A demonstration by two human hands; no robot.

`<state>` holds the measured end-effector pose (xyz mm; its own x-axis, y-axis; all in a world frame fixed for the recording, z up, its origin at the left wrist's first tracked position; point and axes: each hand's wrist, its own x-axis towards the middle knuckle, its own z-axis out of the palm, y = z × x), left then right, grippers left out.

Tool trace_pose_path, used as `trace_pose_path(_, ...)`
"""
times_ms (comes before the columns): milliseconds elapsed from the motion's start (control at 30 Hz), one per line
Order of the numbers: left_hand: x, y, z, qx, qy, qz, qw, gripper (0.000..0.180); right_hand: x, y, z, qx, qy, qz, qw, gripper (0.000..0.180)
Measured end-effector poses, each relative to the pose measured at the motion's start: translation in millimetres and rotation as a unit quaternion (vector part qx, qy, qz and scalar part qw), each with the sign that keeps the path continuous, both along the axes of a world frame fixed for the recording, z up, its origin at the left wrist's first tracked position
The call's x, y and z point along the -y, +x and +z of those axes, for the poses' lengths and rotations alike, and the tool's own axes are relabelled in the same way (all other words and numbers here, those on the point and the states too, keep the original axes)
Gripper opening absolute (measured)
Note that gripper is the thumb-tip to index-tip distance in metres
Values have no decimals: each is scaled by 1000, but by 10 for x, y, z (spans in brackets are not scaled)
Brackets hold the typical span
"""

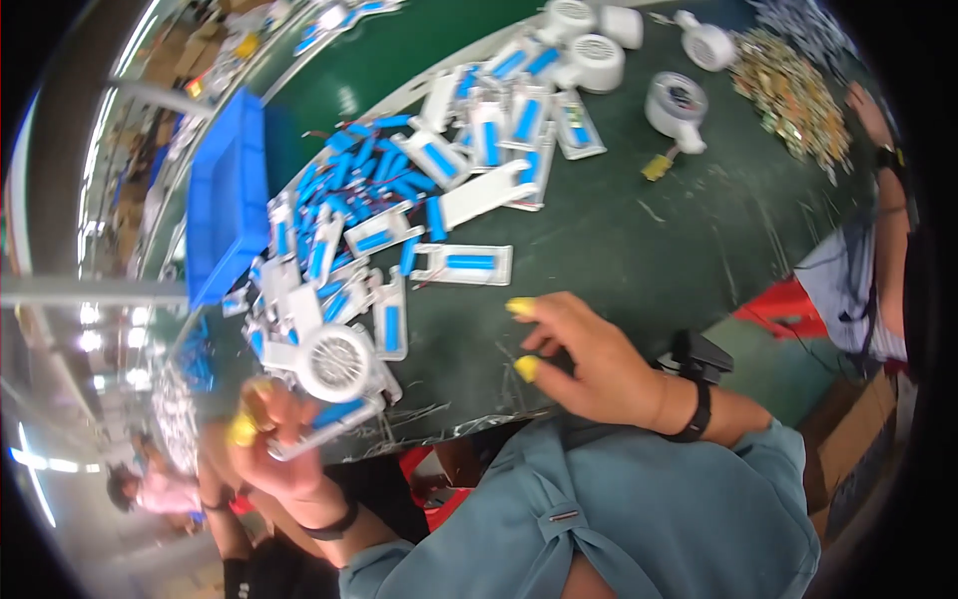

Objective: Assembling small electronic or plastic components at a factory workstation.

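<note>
Clearly, in the head view the left hand point(264, 439) is closed around a white handheld fan part point(334, 374), a flat handle shell with a blue battery cell in it and a round grille head on top; the picture is blurred there, so I cannot tell exactly how the fingers sit on it. This piece is held just off the near edge of the green work table point(639, 240), right beside the big heap of white shells with blue cells point(339, 240). The right hand point(589, 359) holds nothing: its fingers are spread and lie on the bare table, a little nearer than one single shell with a blue cell point(464, 265) that lies just beside the heap. I think the main risk is at the table edge, because the held piece hangs over open space; if the grip slips, it could fall to the floor and the cell could jump out of its shell. The thin wires of the heap look tangled, so pulling one shell may drag others toward the edge. Beyond the heap stands a blue bin point(225, 200), and further along the table are round white fan heads point(599, 60) and a pile of small gold-coloured parts point(788, 90), where another person's arm point(888, 200) works.
</note>
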<state>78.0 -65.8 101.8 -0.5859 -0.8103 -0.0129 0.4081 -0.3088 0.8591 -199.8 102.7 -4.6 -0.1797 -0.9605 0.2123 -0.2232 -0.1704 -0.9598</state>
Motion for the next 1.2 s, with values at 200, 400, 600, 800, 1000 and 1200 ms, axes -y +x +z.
trace_pose_path(200, 902, 1321, 244, 136, -88, 228, 960, 23, -16, -18, -45, -4, 1, -20, 1000, 47)
trace_pose_path(400, 2110, 2900, -143, 418, -85, 454, 782, 22, 6, 23, -31, -27, 15, -25, 999, 44)
trace_pose_path(600, 2082, 2627, -702, 727, -207, 346, 556, 37, 8, 45, -81, -69, 11, -38, 997, 42)
trace_pose_path(800, 1180, 905, -778, 537, -425, 327, 651, 28, 21, 33, -95, -106, 11, -46, 993, 42)
trace_pose_path(1000, 150, -575, -636, 440, -573, -3, 691, 31, -7, 16, -61, -125, 11, -53, 991, 41)
trace_pose_path(1200, 38, -1181, -837, 418, -555, -115, 710, 56, -121, -100, 27, 0, 54, -5, 999, 39)
